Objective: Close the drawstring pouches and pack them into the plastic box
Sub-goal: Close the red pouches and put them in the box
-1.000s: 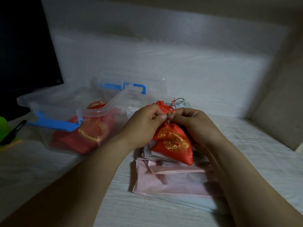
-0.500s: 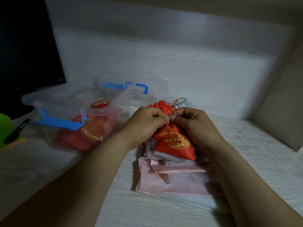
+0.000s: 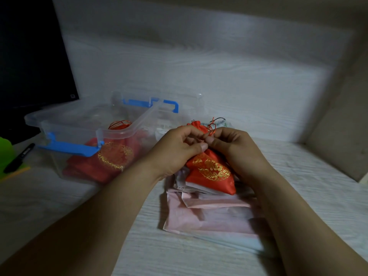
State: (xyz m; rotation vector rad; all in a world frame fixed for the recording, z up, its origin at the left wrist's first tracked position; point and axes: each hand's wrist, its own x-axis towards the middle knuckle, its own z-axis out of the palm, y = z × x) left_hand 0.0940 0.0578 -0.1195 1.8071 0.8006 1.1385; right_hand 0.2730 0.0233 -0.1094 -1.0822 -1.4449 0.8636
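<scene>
A red drawstring pouch [image 3: 212, 174] with gold embroidery rests on a stack of flat pink and white pouches [image 3: 209, 216]. My left hand [image 3: 177, 150] and my right hand [image 3: 233, 148] meet at its gathered neck, thumbs and forefingers pinching the fabric and the red cord [image 3: 212, 125] that sticks up behind. To the left stands a clear plastic box [image 3: 83, 124] with blue latches. Inside it lie red pouches [image 3: 111, 158] with the same gold pattern.
A dark monitor [image 3: 33, 56] fills the far left. A black pen [image 3: 19, 158] and a green object [image 3: 6, 154] lie at the left edge. A white panel closes the back and a beige wall [image 3: 342, 126] the right.
The pouch's neck has been drawn tighter between my fingers, and the pouch has tipped slightly more to the right. Both hands stay at its neck.
</scene>
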